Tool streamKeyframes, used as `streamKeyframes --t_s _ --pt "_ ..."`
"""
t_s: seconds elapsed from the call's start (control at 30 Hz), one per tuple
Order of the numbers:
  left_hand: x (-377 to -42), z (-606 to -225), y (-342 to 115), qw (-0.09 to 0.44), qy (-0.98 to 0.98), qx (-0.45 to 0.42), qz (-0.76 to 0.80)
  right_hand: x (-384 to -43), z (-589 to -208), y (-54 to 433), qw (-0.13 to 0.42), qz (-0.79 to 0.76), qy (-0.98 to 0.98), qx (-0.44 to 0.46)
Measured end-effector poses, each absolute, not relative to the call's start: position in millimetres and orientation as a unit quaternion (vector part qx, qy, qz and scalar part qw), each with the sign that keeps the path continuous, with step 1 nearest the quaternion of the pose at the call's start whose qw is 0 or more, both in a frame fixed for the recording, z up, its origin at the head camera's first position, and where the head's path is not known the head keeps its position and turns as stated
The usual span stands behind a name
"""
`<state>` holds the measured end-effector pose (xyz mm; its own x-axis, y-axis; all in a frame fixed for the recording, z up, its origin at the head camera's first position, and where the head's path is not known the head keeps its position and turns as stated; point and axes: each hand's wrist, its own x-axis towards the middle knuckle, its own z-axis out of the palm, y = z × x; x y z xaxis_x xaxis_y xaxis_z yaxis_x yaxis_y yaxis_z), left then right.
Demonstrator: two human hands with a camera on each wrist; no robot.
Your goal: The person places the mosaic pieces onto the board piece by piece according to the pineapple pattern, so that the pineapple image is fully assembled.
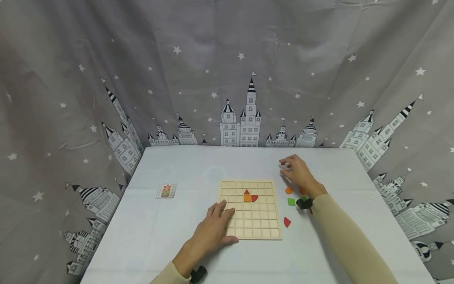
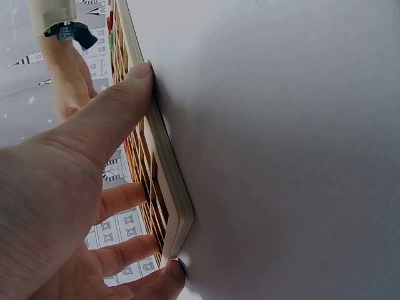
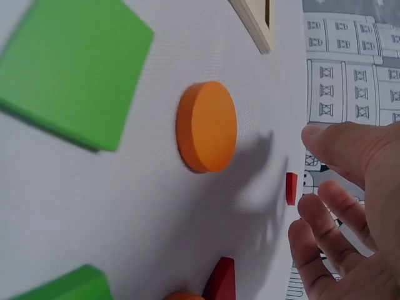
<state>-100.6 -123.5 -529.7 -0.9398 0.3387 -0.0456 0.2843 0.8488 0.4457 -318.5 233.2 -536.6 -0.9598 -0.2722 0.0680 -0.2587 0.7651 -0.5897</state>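
Grey castle-print cloth [image 1: 209, 47] hangs behind the white table [image 1: 188, 217]. The left hand [image 1: 212, 228], fingers spread, rests on the grid board's [image 1: 251, 223] near left corner. Right of the board's far corner, the right hand [image 1: 298, 171] is loosely bent, gripping nothing, near a red piece [image 3: 291, 189]. On the board sit a red triangle [image 1: 246, 192], orange square [image 1: 247, 198] and red quarter-circle [image 1: 254, 198]; right of it, an orange disc [image 1: 289, 190].

Left hand [image 2: 62, 181]: thumb on the edge of a pale wooden gridded board [image 2: 164, 164], fingers apart near its corner
Right hand [image 2: 74, 87]: beyond the left thumb, below a cream sleeve [image 2: 50, 7]
Surface [image 2: 281, 150]: plain, pale, past the left thumb tip
Printed grey curtain [image 2: 22, 81]: behind both hands
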Motion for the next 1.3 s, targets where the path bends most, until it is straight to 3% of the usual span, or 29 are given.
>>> streamKeyframes --t_s 0.5,0.73,1.3 --pt "-102.1 -530.0 -123.4 0.066 0.961 0.161 0.214 -339.2 -545.7 237.2 0.045 -0.292 0.945 -0.143" --pt "-103.3 -529.0 -123.0 0.069 0.96 0.162 0.218 -338.6 -548.0 238.0 0.031 -0.298 0.943 -0.143" --pt "-103.0 -527.7 -122.4 0.074 0.96 0.158 0.219 -334.6 -552.2 226.3 0.055 -0.303 0.941 -0.14"
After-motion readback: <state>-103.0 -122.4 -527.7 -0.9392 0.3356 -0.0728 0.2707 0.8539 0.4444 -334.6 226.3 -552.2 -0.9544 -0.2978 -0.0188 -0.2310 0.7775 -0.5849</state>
